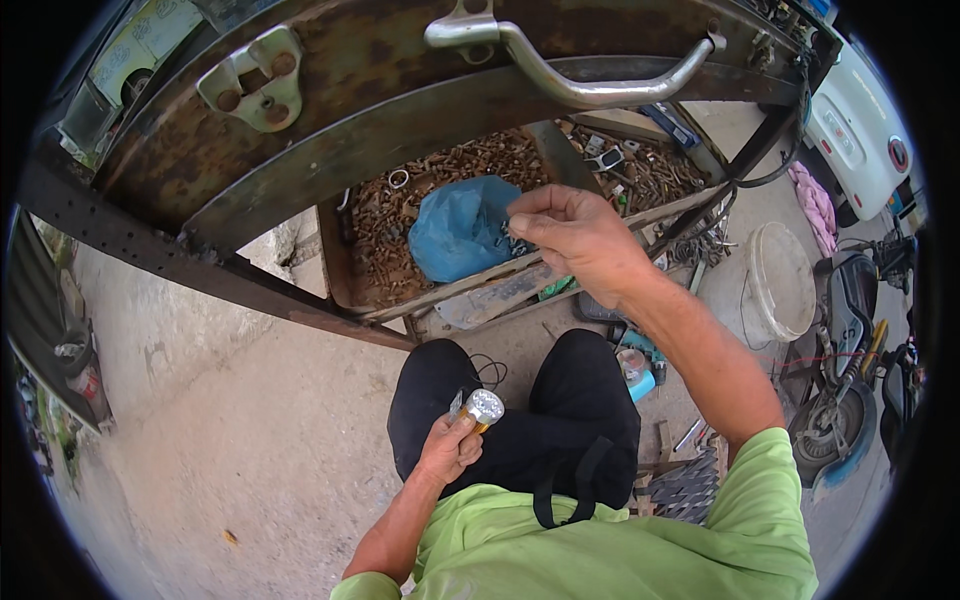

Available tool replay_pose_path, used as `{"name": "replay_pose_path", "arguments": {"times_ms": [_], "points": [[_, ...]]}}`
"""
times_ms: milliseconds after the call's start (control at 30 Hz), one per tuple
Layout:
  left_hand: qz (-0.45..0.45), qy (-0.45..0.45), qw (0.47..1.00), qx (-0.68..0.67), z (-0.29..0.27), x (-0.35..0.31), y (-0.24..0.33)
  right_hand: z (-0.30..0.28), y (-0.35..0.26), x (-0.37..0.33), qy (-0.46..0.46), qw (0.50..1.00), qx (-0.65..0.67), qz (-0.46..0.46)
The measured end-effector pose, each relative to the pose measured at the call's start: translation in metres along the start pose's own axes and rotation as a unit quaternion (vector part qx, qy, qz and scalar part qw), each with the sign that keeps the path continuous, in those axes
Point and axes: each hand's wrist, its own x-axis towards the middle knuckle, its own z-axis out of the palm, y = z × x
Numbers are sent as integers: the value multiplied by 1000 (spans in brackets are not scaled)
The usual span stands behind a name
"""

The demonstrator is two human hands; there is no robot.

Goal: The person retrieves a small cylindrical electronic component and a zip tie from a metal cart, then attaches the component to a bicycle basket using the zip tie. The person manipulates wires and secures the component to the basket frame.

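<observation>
My left hand (pixel 447 449) rests by my left thigh, closed around a flashlight (pixel 484 406) with a silver, multi-LED head and a yellowish body. A thin, pale flat piece (pixel 457 403) shows beside it; I cannot tell whether it is part of the flashlight. My right hand (pixel 580 238) is raised above the front edge of the tray, thumb and fingers pinched together. Whatever lies between those fingertips is too small to make out. Just beyond them a crumpled blue plastic bag (pixel 456 232) with small dark metal pieces in its mouth sits on rusty screws and bolts (pixel 385 225).
The divided tray (pixel 400 309) stands under a rusty metal frame (pixel 340 60) with a silver handle (pixel 590 95). On the right are a white bucket (pixel 780 285), a teal power drill (pixel 645 348) and a motorbike (pixel 845 370). A cable (pixel 785 165) hangs from the frame.
</observation>
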Motion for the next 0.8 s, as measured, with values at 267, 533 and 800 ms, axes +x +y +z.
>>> {"name": "replay_pose_path", "arguments": {"times_ms": [267,533,800], "points": [[-6,10,1000,9,1,0,2,-1,-19,19,57,917,-376,-120],[-2,10,1000,9,3,-1,3,-7,-6,26,16,881,-428,-200],[-5,11,1000,7,2,-1,2,-5,-7,23,13,879,-425,-216]]}}
